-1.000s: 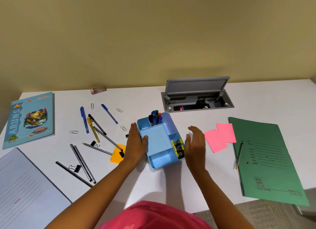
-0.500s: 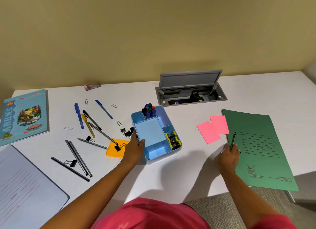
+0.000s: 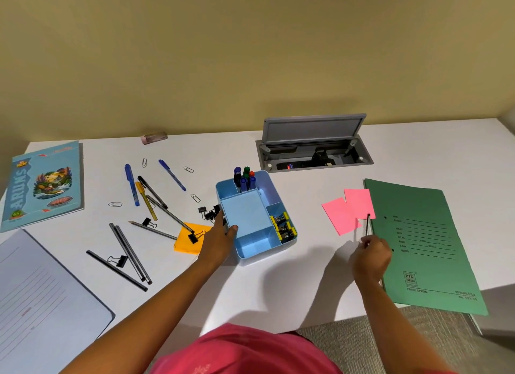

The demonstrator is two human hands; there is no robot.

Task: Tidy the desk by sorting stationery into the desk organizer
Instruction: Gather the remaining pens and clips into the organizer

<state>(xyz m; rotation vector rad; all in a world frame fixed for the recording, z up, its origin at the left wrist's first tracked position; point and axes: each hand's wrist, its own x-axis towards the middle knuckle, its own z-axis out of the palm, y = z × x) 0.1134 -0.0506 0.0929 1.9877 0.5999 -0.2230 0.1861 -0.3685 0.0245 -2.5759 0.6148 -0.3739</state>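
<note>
A light blue desk organizer stands mid-desk, with markers upright in its back compartment and yellow-black binder clips in its right one. My left hand grips its left wall, thumb over the rim. My right hand holds a dark pencil by its lower end, lifted at the left edge of the green folder. Loose pens, pencils, paper clips and black binder clips lie to the organizer's left.
Two pink notes lie beside the folder, and an orange sticky pad sits by my left wrist. A blue book and a ruled notebook are at far left. An open grey cable box and an eraser sit near the wall.
My right hand left the organizer, reached to the folder and took hold of the pencil, lifting it. My left hand stayed on the organizer's left side.
</note>
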